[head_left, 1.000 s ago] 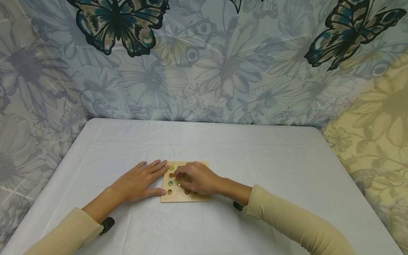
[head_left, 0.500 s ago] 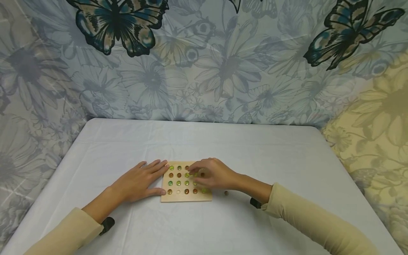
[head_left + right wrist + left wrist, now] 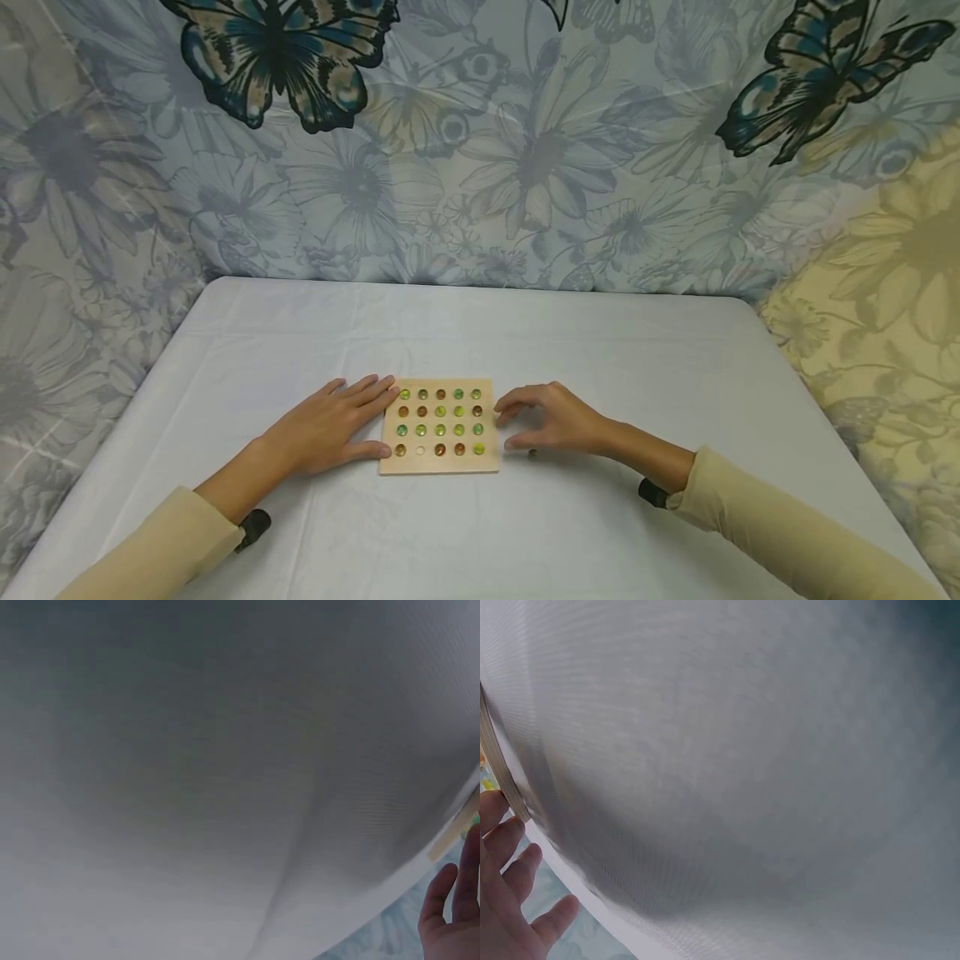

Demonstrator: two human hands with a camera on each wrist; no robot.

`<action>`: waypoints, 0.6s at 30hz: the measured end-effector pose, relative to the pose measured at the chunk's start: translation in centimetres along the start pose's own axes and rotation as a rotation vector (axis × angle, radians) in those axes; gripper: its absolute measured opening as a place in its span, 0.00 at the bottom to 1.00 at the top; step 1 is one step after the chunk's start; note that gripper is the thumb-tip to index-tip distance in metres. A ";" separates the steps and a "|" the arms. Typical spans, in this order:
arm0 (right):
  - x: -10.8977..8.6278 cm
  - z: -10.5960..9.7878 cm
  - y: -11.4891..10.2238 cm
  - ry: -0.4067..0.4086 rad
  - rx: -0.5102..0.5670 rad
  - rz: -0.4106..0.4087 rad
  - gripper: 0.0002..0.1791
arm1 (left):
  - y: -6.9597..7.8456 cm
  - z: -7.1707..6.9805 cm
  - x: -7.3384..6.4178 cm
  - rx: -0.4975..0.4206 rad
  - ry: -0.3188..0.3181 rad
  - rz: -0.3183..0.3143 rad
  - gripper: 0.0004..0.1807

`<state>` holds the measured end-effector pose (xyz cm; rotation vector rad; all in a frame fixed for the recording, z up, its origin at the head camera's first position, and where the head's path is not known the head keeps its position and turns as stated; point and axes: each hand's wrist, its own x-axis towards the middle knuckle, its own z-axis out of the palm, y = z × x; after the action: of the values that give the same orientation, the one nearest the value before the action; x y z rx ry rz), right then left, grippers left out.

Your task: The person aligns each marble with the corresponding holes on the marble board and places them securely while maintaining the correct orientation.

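A light wooden board (image 3: 438,463) lies on the table, with rows of green, amber and brown glass marbles (image 3: 440,411) seated in its holes. One spot in its front row looks pale, with no coloured marble showing. My left hand (image 3: 322,429) lies flat with spread fingers, fingertips and thumb at the board's left edge; its fingers (image 3: 519,874) also show in the left wrist view. Just off the right edge is my right hand (image 3: 558,421), fingers loosely bent, thumb apart, nothing visible between them. A small dark marble (image 3: 532,454) sits on the cloth below that hand.
A white cloth (image 3: 375,533) covers the table. Behind it hangs a fabric backdrop (image 3: 480,208) with flowers and butterflies. Black wrist bands (image 3: 255,527) show below both sleeves.
My right hand has moved right, from over the board to beside it, uncovering the marbles and revealing the loose marble on the cloth. The left hand and board have stayed in place.
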<state>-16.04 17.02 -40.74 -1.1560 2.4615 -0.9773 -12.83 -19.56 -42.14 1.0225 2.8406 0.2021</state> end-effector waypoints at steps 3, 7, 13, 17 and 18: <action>-0.7 0.0 0.5 -0.004 0.010 0.016 0.24 | 0.0 0.0 -0.1 -0.010 -0.009 -0.009 0.46; -1.7 -0.1 1.0 -0.009 0.031 0.024 0.20 | 0.0 0.0 0.0 -0.010 -0.014 -0.013 0.46; -2.9 0.0 1.4 -0.019 0.061 0.039 0.16 | 0.1 0.0 0.0 0.001 -0.006 -0.009 0.46; -3.4 0.0 1.7 -0.025 0.068 0.033 0.16 | 0.1 0.0 0.0 0.001 -0.005 -0.009 0.45; -3.4 0.0 1.7 -0.027 0.069 0.033 0.16 | 0.1 0.0 0.0 0.001 -0.006 -0.009 0.46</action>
<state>-14.81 20.43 -42.04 -1.0966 2.3986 -1.0222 -12.81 -19.47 -42.12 1.0089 2.8390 0.1966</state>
